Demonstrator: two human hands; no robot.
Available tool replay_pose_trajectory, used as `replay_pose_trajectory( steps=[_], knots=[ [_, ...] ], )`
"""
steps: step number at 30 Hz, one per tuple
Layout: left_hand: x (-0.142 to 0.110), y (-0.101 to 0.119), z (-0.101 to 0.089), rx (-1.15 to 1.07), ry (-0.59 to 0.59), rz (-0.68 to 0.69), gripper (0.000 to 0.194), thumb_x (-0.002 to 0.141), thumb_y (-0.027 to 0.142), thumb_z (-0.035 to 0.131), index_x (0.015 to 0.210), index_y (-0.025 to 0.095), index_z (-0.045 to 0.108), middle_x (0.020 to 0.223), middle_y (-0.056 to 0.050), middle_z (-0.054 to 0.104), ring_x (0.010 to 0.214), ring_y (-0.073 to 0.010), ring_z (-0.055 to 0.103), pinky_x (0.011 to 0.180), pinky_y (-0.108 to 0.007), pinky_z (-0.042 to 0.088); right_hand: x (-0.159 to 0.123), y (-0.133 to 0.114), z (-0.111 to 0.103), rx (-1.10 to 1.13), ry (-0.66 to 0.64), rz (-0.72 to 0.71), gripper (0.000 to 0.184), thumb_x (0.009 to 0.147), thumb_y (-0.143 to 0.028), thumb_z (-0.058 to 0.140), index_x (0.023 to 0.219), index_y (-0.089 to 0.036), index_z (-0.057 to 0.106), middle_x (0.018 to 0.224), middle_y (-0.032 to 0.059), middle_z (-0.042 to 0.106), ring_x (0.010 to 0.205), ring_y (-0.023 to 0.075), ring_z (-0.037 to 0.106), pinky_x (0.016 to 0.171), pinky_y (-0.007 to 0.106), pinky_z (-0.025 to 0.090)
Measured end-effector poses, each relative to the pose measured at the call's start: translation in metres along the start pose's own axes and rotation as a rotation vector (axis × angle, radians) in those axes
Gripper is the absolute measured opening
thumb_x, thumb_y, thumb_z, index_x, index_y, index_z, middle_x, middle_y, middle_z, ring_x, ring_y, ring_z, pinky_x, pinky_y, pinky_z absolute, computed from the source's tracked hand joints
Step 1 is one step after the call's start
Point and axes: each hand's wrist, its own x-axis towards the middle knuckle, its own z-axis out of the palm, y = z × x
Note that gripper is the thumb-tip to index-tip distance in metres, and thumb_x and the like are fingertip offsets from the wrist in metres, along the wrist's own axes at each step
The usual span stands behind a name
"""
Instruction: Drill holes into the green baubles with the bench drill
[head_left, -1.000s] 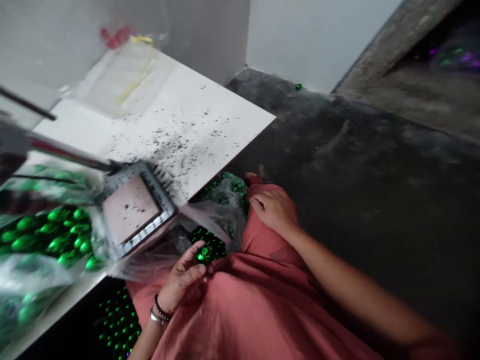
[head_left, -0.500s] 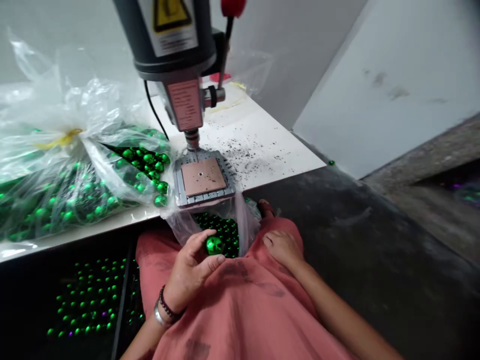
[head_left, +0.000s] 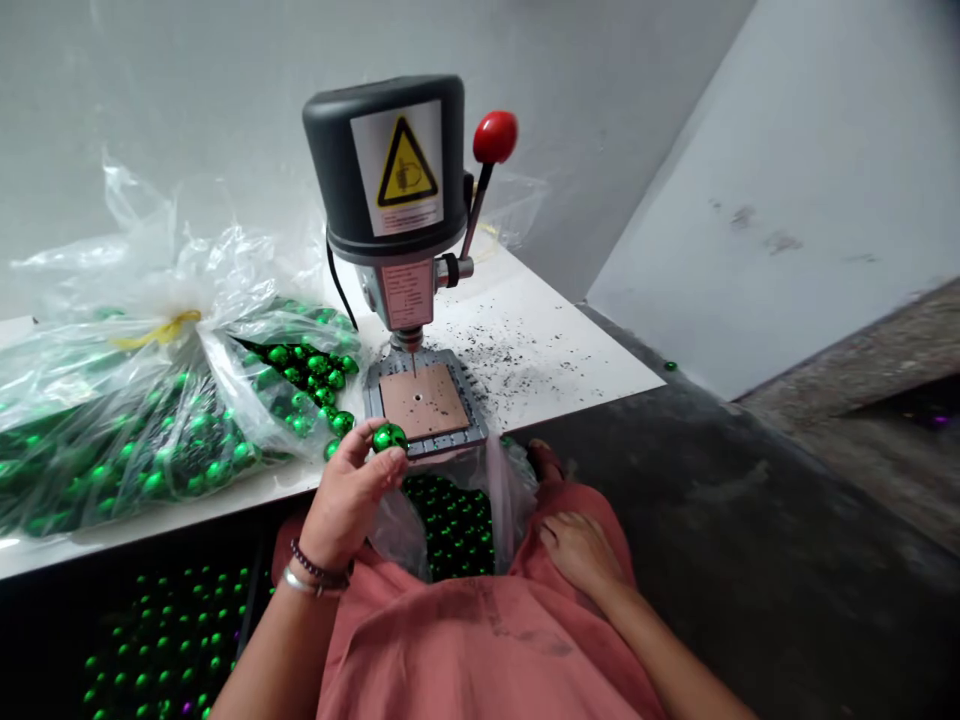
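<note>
Between the thumb and fingers of my left hand (head_left: 349,495) is a shiny green ball (head_left: 390,438), held at the front left corner of the drill press base (head_left: 477,428). A thin drill bit (head_left: 413,364) points down over a pinkish square plate (head_left: 426,400) with a small hole in it. My right hand (head_left: 581,550) rests on my right thigh, fingers laid out on the pink cloth (head_left: 487,650), holding nothing. In my lap, an open plastic bag (head_left: 506,500) contains many green balls (head_left: 454,525).
A tied clear plastic bag (head_left: 217,370) of green balls lies torn on the white table (head_left: 600,370). The drill press (head_left: 390,160) has a red-knobbed lever (head_left: 495,137). Dark shavings (head_left: 510,360) lie right of its base. More green balls (head_left: 161,650) fill a dark container below left.
My left hand has lifted the green ball from above my lap up and left, close to the drill press base. My right hand stays on my thigh. The view has tilted upward.
</note>
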Motion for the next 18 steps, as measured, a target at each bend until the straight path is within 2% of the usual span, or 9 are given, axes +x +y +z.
replay_pose_trajectory(
  steps=[4,7,12,18],
  knots=[
    [0.037,0.012,0.005,0.042,0.012,-0.051,0.033,0.062,0.026,0.074,0.089,0.016,0.059,0.079,0.000,0.061,0.065,-0.0084,0.061,0.053,-0.016,0.045,0.004,0.003,0.001,0.029,0.013,0.021,0.025,0.087,-0.038,0.042,0.081,-0.022,0.061,0.091,0.0041,0.062,0.090,0.0102,0.055,0.090,0.030,0.041],
    [0.056,0.015,0.006,0.114,0.029,-0.050,0.035,0.059,0.028,0.074,0.088,0.014,0.059,0.077,-0.001,0.062,0.061,-0.0079,0.060,0.050,-0.016,0.043,0.006,0.005,0.001,0.066,0.035,0.033,0.023,0.087,-0.034,0.043,0.080,-0.024,0.062,0.090,0.0060,0.063,0.090,0.0124,0.056,0.089,0.031,0.039],
    [0.071,0.017,0.011,0.384,-0.006,-0.002,0.044,0.064,0.034,0.069,0.101,0.012,0.060,0.064,0.000,0.061,0.049,-0.0056,0.051,0.046,-0.017,0.038,0.012,0.009,0.004,0.141,0.067,0.051,0.028,0.084,-0.026,0.039,0.079,-0.025,0.067,0.090,0.0077,0.066,0.092,0.0213,0.059,0.088,0.038,0.036],
    [0.080,0.016,0.016,0.693,0.016,0.063,0.049,0.066,0.035,0.066,0.110,0.014,0.061,0.059,0.001,0.061,0.047,-0.0069,0.048,0.046,-0.018,0.038,0.015,0.010,0.005,0.182,0.078,0.063,0.030,0.084,-0.029,0.038,0.078,-0.022,0.066,0.087,0.0080,0.067,0.089,0.0213,0.058,0.089,0.039,0.035]
  ],
)
